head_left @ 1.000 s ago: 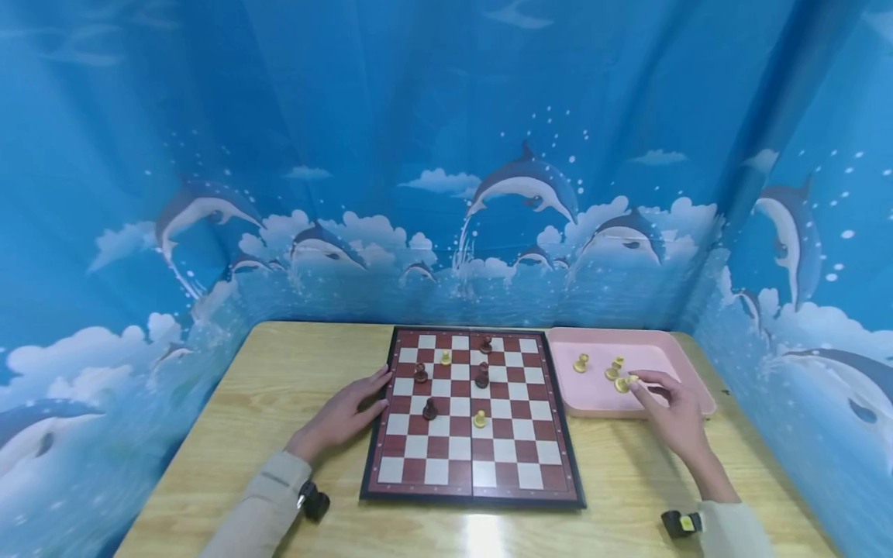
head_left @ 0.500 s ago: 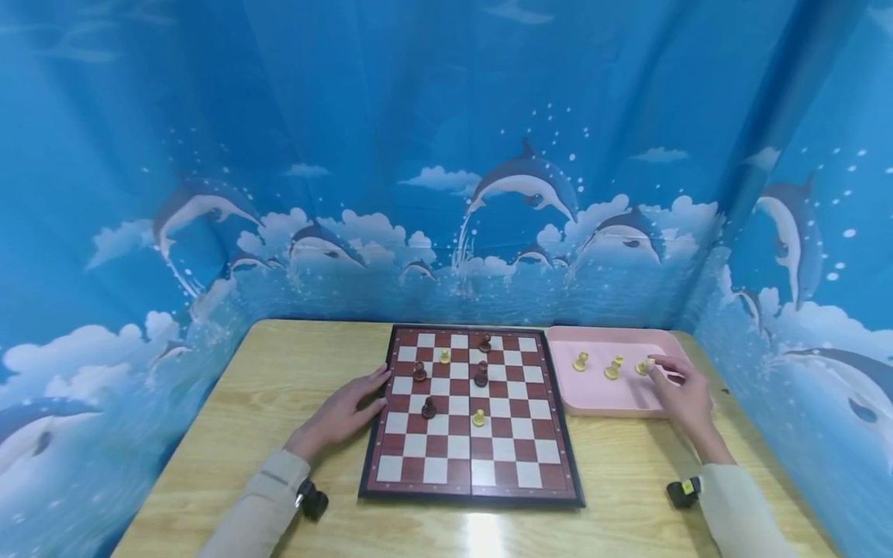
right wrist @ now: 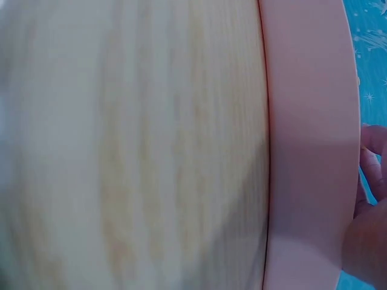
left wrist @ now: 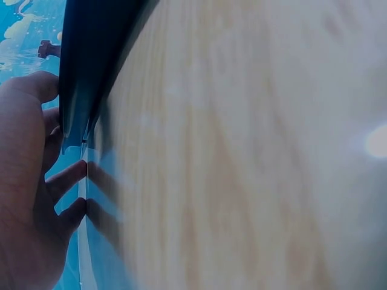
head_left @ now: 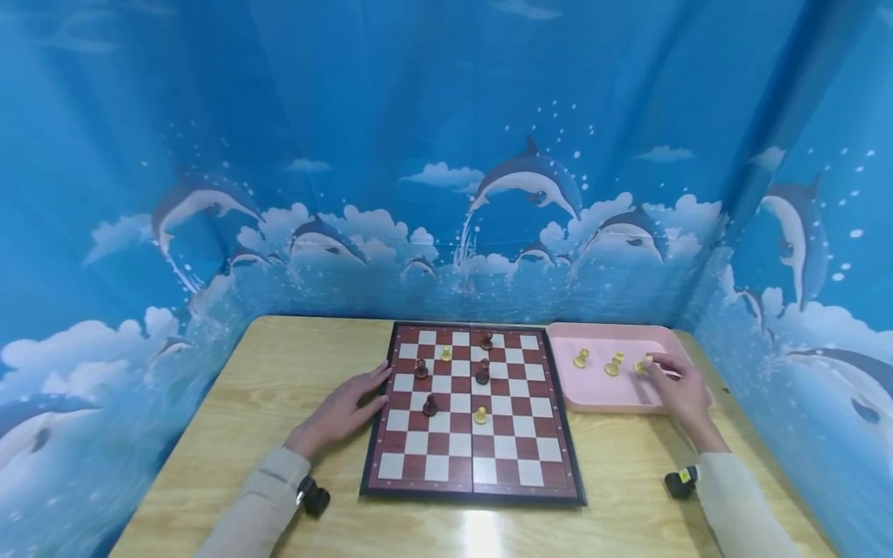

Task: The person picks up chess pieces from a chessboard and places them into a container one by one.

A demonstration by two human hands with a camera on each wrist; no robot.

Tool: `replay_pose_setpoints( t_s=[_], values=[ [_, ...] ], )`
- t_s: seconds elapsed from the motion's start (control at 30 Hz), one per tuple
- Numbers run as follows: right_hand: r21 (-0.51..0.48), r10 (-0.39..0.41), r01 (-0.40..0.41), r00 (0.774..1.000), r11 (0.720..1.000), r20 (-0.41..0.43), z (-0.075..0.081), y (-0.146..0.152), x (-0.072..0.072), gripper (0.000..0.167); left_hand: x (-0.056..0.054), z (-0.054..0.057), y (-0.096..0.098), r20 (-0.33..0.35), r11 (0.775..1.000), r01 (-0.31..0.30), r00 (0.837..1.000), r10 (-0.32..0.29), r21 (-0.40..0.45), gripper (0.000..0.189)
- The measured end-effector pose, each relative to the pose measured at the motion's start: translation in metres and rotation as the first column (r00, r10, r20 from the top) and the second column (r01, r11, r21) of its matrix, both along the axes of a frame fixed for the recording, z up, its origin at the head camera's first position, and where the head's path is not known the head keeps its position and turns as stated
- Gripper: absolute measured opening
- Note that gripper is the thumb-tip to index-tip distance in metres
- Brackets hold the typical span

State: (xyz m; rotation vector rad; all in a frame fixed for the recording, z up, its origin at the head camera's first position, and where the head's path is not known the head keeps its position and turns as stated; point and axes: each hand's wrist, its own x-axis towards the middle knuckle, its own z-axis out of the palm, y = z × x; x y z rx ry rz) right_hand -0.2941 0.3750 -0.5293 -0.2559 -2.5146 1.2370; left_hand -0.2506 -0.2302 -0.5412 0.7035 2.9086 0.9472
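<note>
My left hand [head_left: 345, 407] touches the left edge of a red-and-white chessboard [head_left: 460, 449], fingers lightly bent. The left wrist view has that hand [left wrist: 27, 181] against the board's dark side [left wrist: 87, 66]. Over the pink tray [head_left: 600, 399], my right hand [head_left: 682, 395] pinches a gold chess piece [head_left: 640, 367] between thumb and index finger. Two more gold chess pieces, one at the left [head_left: 581, 358] and one nearer the hand [head_left: 614, 364], are in the tray. In the right wrist view the tray's wall [right wrist: 314, 151] hides the held piece and part of the hand [right wrist: 369, 241].
Several dark chess pieces stand on the board, among them a tall one [head_left: 483, 372] and one further forward [head_left: 430, 405]. Two gold pawns, a near one [head_left: 480, 416] and a far one [head_left: 446, 354], stand there too. A dolphin-print curtain [head_left: 391, 155] surrounds the wooden table [head_left: 279, 364].
My right hand has shifted right within the tray with the gold piece, away from the middle piece, and then stayed there. The left hand has kept its place at the board.
</note>
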Motion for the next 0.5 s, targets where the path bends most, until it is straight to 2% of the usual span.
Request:
replay_pose_setpoints(
  t_s=[0.13,0.33,0.5],
  values=[
    [0.011,0.007,-0.007,1.000,1.000,-0.002,-0.0006,0.0019,0.0013,0.042,0.0010,0.0015,0.0011,0.003,1.000,0.000,1.000,0.000,-0.002,0.061],
    [0.023,-0.015,0.014,0.999,1.000,0.038,0.0004,0.0022,0.0028,0.046,0.0023,0.0017,0.0004,0.007,1.000,-0.010,1.000,0.010,-0.006,0.061],
    [0.000,-0.016,0.016,1.000,1.000,0.015,0.0020,0.0005,0.0055,0.047,0.0024,0.0010,0.0004,0.013,1.000,-0.016,1.000,0.016,-0.009,0.060]
  ],
)
